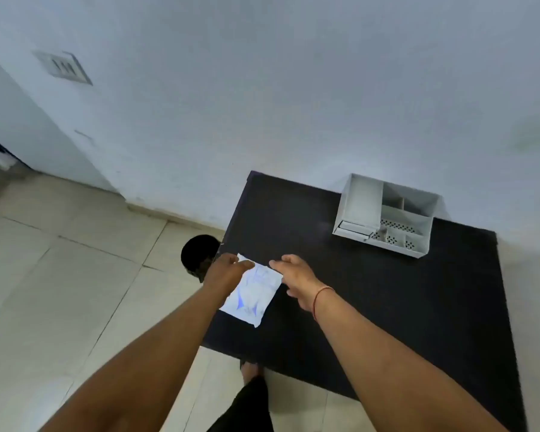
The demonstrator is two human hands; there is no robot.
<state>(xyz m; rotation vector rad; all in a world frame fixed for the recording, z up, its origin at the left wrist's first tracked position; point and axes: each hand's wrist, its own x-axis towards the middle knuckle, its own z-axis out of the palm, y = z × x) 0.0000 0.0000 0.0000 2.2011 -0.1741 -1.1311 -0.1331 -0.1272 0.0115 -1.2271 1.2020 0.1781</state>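
A white packet (251, 296) with blue print lies flat near the left edge of a black table (387, 307). My left hand (226, 272) lies over the packet's far left corner, its fingers reaching onto the top edge. My right hand (296, 277) touches the packet's far right corner with its fingertips; a red thread circles that wrist. Whether either hand pinches the packet's edge is not clear at this size.
A white metal desk organizer (387, 215) with perforated compartments stands at the table's back right against the wall. A round black object (198, 254) sits on the tiled floor by the table's left edge. My foot (251, 371) shows below the front edge.
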